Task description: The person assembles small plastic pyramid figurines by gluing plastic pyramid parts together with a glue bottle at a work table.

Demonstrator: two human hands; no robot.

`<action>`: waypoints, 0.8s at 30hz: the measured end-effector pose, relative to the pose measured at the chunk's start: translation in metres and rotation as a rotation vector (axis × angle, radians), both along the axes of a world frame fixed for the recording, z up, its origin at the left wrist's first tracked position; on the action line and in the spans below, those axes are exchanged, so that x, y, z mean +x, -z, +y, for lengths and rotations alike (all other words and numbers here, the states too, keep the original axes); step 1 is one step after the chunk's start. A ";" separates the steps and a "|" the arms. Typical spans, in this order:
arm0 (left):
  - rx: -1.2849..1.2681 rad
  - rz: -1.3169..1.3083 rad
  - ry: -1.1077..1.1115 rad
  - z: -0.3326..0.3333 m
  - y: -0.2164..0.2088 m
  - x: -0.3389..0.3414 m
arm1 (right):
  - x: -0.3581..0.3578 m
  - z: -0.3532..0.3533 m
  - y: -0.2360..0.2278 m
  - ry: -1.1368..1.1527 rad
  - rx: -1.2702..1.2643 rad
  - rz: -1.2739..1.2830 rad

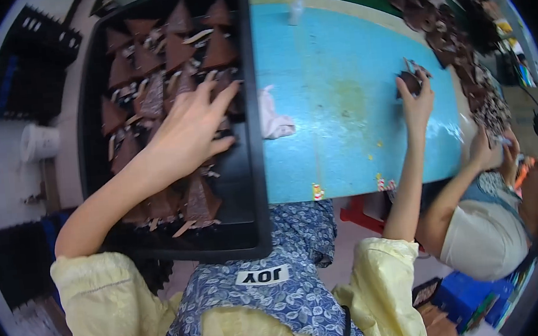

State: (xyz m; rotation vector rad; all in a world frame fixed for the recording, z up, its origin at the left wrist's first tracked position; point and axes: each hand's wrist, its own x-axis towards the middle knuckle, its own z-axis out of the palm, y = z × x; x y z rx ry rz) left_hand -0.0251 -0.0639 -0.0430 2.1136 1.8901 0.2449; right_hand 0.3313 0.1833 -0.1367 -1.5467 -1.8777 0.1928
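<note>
The person's left hand (188, 127) is lying flat inside a black tray (249, 105), on top of the brown triangular pieces (175, 51) that are filling it. The fingers (224, 95) of this hand are spread apart and are pointing toward the right wall of the tray; they are pressing on the pieces and are not pinching any of them. The pieces are lying in rough rows, many with a pale stick showing at the base, and some are overlapping each other.

The right hand (418, 100) is reaching far out over the blue desk (339, 98). Its fingers are pressed together around a small dark brown piece (410, 81), which they are holding just above the desk surface, well apart from the tray. A thin stick is standing out from the top of this piece.

Between the two hands, a crumpled pale pink cloth (274, 119) is lying on the desk, just beside the tray wall. Along the far right edge of the desk a long heap of brown pieces (464, 55) is lying. Another person (486, 232) in a white top is sitting at the right side, with hands near this heap. A white cup (39, 142) is standing on the pale surface at the left of the tray.
</note>
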 end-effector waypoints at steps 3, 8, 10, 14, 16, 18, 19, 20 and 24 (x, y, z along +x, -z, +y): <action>0.030 -0.038 -0.070 0.007 0.010 0.000 | -0.002 0.006 0.024 0.094 0.195 -0.030; 0.263 -0.250 -0.134 -0.014 0.033 -0.004 | -0.012 0.004 0.030 0.059 0.240 0.205; 0.338 -0.469 -0.167 -0.014 0.035 -0.005 | -0.012 0.003 0.028 0.043 0.218 0.239; 0.202 -0.468 -0.143 -0.019 0.035 -0.012 | -0.009 0.002 0.028 0.052 0.213 0.200; 0.229 -0.227 -0.069 -0.020 0.027 -0.011 | -0.009 0.000 0.028 0.055 0.211 0.197; 0.219 -0.022 -0.014 -0.023 0.021 -0.005 | -0.009 0.000 0.028 0.056 0.207 0.188; 0.216 -0.024 -0.018 -0.020 0.018 -0.004 | -0.009 0.000 0.028 0.060 0.206 0.180; 0.182 0.063 0.009 -0.015 0.015 -0.002 | -0.009 0.000 0.028 0.057 0.202 0.178; 0.110 0.079 0.115 -0.003 0.016 -0.017 | -0.009 0.002 0.029 0.035 0.179 0.220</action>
